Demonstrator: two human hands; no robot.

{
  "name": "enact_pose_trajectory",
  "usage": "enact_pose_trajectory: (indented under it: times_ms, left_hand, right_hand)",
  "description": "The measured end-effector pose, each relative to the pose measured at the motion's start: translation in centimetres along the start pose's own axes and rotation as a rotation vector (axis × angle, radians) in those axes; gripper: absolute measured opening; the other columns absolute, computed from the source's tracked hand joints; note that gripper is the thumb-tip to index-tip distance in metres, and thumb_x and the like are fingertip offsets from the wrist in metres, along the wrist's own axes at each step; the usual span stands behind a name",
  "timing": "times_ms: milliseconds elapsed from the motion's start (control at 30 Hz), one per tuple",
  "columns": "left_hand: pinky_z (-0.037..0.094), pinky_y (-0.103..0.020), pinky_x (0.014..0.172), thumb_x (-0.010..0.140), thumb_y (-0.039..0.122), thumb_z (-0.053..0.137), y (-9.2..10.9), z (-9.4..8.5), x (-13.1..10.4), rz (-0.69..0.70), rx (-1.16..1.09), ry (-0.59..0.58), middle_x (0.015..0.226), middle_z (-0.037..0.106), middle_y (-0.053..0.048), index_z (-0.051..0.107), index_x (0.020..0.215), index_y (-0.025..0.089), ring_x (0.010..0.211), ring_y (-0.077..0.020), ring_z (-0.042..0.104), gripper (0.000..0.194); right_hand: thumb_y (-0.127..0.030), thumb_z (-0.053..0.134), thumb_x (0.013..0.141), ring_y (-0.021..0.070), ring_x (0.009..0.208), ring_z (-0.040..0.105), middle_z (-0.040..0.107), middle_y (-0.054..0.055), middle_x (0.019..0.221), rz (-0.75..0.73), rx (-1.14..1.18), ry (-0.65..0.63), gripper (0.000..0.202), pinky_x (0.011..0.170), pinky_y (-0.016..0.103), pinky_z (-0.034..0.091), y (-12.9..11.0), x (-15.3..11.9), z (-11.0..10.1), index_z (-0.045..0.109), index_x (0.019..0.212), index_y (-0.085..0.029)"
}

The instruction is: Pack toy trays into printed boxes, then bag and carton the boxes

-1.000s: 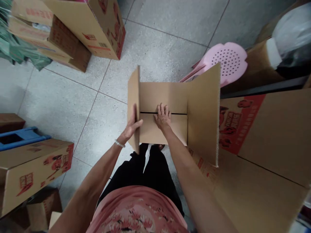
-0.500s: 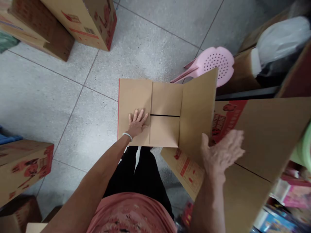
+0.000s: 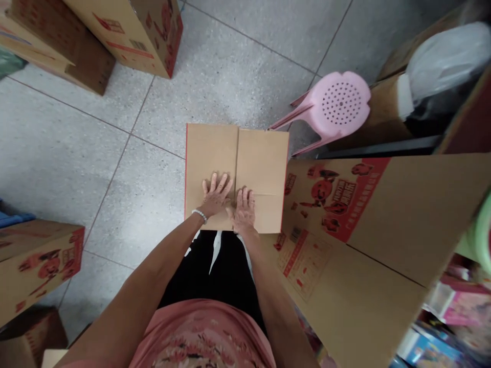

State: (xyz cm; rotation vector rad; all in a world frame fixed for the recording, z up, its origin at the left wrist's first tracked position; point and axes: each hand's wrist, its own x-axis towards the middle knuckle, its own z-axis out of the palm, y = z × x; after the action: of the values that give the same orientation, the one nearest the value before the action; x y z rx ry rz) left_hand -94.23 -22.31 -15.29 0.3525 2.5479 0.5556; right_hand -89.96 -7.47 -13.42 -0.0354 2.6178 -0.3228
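Observation:
In front of my legs stands a cardboard box (image 3: 263, 153), its two wide flaps folded down and meeting at a seam in the middle. My left hand (image 3: 215, 196), with a beaded bracelet at the wrist, lies flat on the left flap, fingers spread. Just across the seam, my right hand (image 3: 243, 210) rests palm down on the right flap, fingers stretched out. The thumbs come close together near the seam. Neither hand grasps anything. The inside of the box is hidden under the flaps.
A pink plastic stool (image 3: 340, 102) lies tipped beyond the box. Large printed cardboard (image 3: 402, 204) leans on the right. Other cartons (image 3: 126, 36) stand at the upper left, and another carton (image 3: 42, 266) at the left. Colourful packages (image 3: 452, 306) lie at the lower right.
The right flap, upright before, is now folded down onto the box. My right hand has moved left from beside that flap to lie on it. My left hand has stayed put.

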Motion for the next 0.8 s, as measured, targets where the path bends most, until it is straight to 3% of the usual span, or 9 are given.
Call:
enact_pose_trajectory:
  times_ms: [133,367,533,633,800]
  left_hand:
    - [-0.003,-0.089,0.117,0.102,0.021,0.043,0.9,0.1,0.2,0.096,-0.039,-0.020,0.180,0.014,-0.005,0.039,0.165,0.036,0.165,-0.0459,-0.003,0.065]
    - [-0.003,-0.085,0.121,0.099,0.017,0.042,1.3,-0.6,-0.9,0.123,-0.071,-0.063,0.179,0.017,-0.006,0.029,0.170,0.028,0.167,-0.0396,-0.004,0.073]
    - [0.010,-0.083,0.123,0.099,0.017,0.038,2.1,-0.3,-5.3,0.102,-0.036,-0.131,0.178,0.021,-0.008,0.028,0.170,0.025,0.167,-0.0388,0.006,0.072]
    - [0.015,-0.083,0.122,0.097,0.026,0.047,2.5,0.7,-8.6,0.084,-0.037,-0.180,0.179,0.019,-0.009,0.022,0.171,0.024,0.166,-0.0410,0.005,0.078]
    - [0.025,-0.077,0.123,0.089,0.036,0.060,3.4,2.0,-13.3,0.057,-0.089,-0.269,0.178,0.024,-0.009,0.027,0.170,0.023,0.165,-0.0420,0.012,0.089]
  right_hand:
    - [-0.042,0.051,0.101,0.0417,0.165,0.015,0.020,0.020,0.177,0.019,-0.071,-0.003,0.081,0.130,0.060,0.025,0.5,0.0,0.4,0.027,0.168,-0.004]
    - [-0.037,0.044,0.104,0.0391,0.166,0.012,0.015,0.019,0.178,0.007,-0.062,-0.015,0.076,0.131,0.060,0.021,0.0,-0.6,-0.7,0.023,0.170,-0.006]
    - [-0.034,0.042,0.103,0.0358,0.167,0.014,0.015,0.016,0.179,0.051,-0.087,0.027,0.071,0.134,0.056,0.020,0.4,-0.9,-1.3,0.028,0.169,-0.009]
    - [-0.036,0.035,0.106,0.0366,0.165,0.020,0.022,0.017,0.177,-0.010,-0.068,0.092,0.068,0.132,0.054,0.025,1.2,-0.3,-1.8,0.033,0.167,-0.007]
    - [-0.024,0.033,0.103,0.0376,0.164,0.025,0.027,0.018,0.176,-0.028,-0.083,0.083,0.065,0.128,0.056,0.034,1.6,0.8,-2.5,0.038,0.165,-0.006]
